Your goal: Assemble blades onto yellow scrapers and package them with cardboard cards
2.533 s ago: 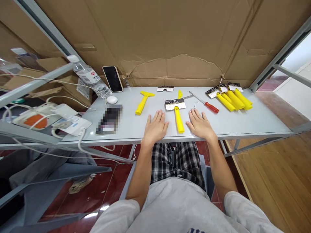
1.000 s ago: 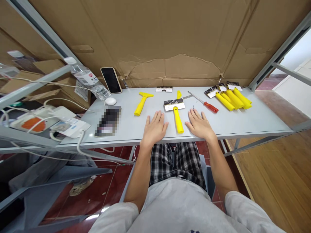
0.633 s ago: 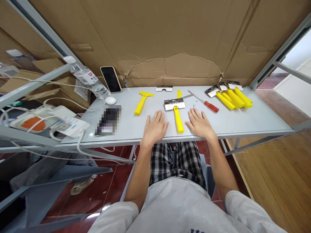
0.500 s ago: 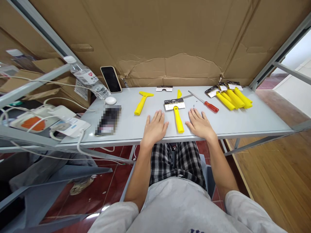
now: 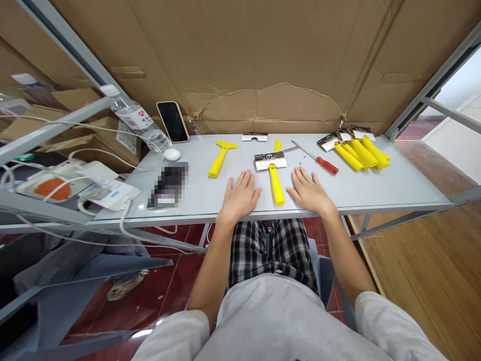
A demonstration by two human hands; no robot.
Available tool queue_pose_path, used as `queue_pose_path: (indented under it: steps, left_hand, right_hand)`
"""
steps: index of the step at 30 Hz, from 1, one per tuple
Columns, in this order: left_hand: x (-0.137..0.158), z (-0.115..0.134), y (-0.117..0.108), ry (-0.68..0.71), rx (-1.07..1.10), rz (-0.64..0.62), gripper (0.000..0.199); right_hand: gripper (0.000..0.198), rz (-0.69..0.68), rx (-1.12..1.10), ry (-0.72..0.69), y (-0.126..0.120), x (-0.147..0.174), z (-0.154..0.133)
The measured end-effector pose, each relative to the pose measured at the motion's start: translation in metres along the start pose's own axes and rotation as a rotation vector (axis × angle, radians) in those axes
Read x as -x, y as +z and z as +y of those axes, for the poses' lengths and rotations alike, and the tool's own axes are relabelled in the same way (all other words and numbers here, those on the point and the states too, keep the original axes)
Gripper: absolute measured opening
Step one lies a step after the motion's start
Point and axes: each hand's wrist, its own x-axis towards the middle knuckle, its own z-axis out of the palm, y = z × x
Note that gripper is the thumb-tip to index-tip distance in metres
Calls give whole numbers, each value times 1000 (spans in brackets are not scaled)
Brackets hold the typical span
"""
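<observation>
My left hand (image 5: 240, 195) lies flat on the grey tabletop (image 5: 199, 188), fingers stretched out and holding nothing. Palm down, my right hand (image 5: 308, 189) rests there too, also empty. Between them is a yellow-handled scraper (image 5: 277, 185) with a black-and-white card over its head, touched by neither hand. Just behind it lie a small yellow piece (image 5: 277, 145) and a thin metal blade (image 5: 290, 149). A screwdriver (image 5: 326, 165) with a red handle sits beyond my right fingertips, near tiny screws (image 5: 299, 164). Left of my left hand is a bare yellow T-shaped scraper handle (image 5: 221, 159).
Several carded yellow handles (image 5: 363, 152) lie at the right. A card (image 5: 254, 137) is at the back. On the left are a leaning phone (image 5: 173, 122), a water bottle (image 5: 137, 118), a white mouse-like object (image 5: 172, 154), a pixelated item (image 5: 169, 184) and power strips with cables (image 5: 108, 193).
Both hands stay flat in the same places, and the things on the table have not moved. Only the camera view has shifted very slightly.
</observation>
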Motion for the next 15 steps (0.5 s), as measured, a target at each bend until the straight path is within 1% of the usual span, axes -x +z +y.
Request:
queue_pose_path:
  steps: [3,5,8,11,13,15]
  left_hand:
    - [-3,-2,-11,7,-18,-22,69]
    - [-8,-4,-22,25,-21,-9,64]
    - [-17,-6,-39,52,14,16,53]
    - [-26,-4,-51,58,36,19,49]
    - [-30,-1,-55,55,20,19,49]
    - [-34,1,-55,53,-2,28,50]
  right_hand:
    - [88,-33,14,3,-9,0,-3]
    - [82,-26,14,-1,-17,-1,-7]
    - [72,38,-16,8,-32,-4,-18]
    - [68,126,-53,29,-46,-11,-33]
    - [67,159,-79,39,-52,-19,-44]
    - [70,157,-104,36,-55,-31,-53]
